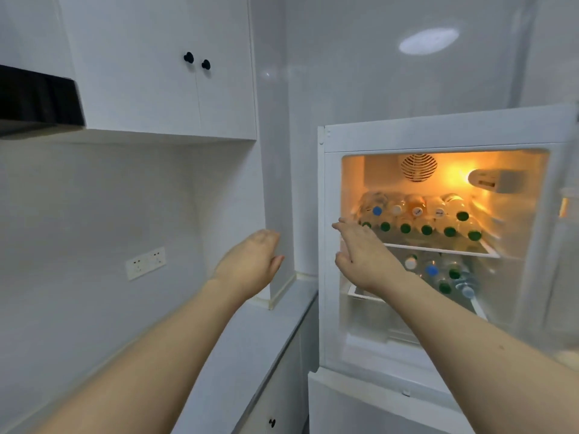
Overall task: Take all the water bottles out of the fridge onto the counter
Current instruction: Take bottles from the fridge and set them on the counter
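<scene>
At centre right, the open fridge (438,245) holds the water bottles (416,219) on two shelves. Both hands reach out empty — left hand (250,267) and right hand (363,252), fingers straight — above the counter (250,355).

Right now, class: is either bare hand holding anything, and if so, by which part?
Nothing is held. The left hand and right hand reach open toward the lit white fridge.

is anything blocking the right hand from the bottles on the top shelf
Nothing visible does. The fridge stands open, and the right hand, fingers straight, is at the left front of the top shelf, right before the green-capped bottles.
</scene>
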The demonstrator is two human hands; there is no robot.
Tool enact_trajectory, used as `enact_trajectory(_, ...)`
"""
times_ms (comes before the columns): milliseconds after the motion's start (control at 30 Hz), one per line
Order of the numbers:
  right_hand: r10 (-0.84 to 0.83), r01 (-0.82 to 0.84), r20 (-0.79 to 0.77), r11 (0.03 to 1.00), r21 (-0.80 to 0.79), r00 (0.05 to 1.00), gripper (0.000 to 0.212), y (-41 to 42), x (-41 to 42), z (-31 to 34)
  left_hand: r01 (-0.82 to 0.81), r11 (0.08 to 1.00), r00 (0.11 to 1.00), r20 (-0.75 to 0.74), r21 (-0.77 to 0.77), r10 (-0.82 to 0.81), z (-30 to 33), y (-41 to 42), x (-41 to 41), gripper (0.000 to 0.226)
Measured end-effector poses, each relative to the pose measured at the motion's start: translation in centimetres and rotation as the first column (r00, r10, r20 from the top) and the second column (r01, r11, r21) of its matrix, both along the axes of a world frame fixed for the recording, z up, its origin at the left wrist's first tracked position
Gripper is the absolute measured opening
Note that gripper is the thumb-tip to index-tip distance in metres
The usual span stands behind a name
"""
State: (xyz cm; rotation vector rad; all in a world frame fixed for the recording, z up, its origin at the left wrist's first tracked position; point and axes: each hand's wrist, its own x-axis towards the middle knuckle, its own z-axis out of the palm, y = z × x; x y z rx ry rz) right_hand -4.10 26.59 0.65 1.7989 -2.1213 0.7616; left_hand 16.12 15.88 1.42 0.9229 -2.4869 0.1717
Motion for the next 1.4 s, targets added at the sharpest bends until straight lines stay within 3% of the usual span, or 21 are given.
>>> enact_trajectory(233, -0.257, 0.263, 0.112, 0.964, -0.043, 0.96, 0.056, -2.3, -5.6, 0.3, 0.285, 0.953, 0.956, 0.095, -0.1, -0.276, -0.7, -5.6, -7.5, 0.05)
enact_trajectory(467, -0.48, 0.482, 0.077, 0.876, -0.002, 0.874, 0.057, -3.3, -12.5, 0.2, 0.49, 0.852, 0.872, 0.091, -0.186, -0.481, -1.1, -6.7, -17.9, 0.044)
enact_trajectory(833, -0.543, 0.546, -0.09, 0.838, 0.0, 0.835, 0.054, -10.7, -26.9, 1.3, 0.301, 0.952, 0.953, 0.045, -0.046, -0.299, 0.6, -13.3, -34.6, 0.02)
enact_trajectory(967, -0.54, 0.546, -0.158, 0.838, -0.007, 0.827, 0.059, -14.3, -31.7, 0.5, 0.239, 0.971, 0.961, 0.146, -0.018, -0.233, 0.5, -16.1, -39.6, 0.025)
enact_trajectory(1133, -0.504, 0.516, -0.284, 0.856, -0.035, 0.816, 0.062, -18.2, -37.1, -0.9, 0.188, 0.977, 0.972, 0.163, -0.1, -0.171, -0.5, -19.1, -45.2, 0.031)
enact_trajectory(1267, -0.485, 0.502, -0.299, 0.865, -0.023, 0.822, 0.063, -20.9, -40.0, -1.6, 0.114, 0.979, 0.978, 0.193, -0.171, -0.08, -2.3, -21.6, -49.0, 0.041)
enact_trajectory(1400, -0.472, 0.499, -0.288, 0.866, 0.024, 0.833, 0.072, -22.3, -41.5, -1.9, 0.082, 0.986, 0.975, 0.218, -0.147, -0.048, -3.5, -23.6, -51.8, 0.06)
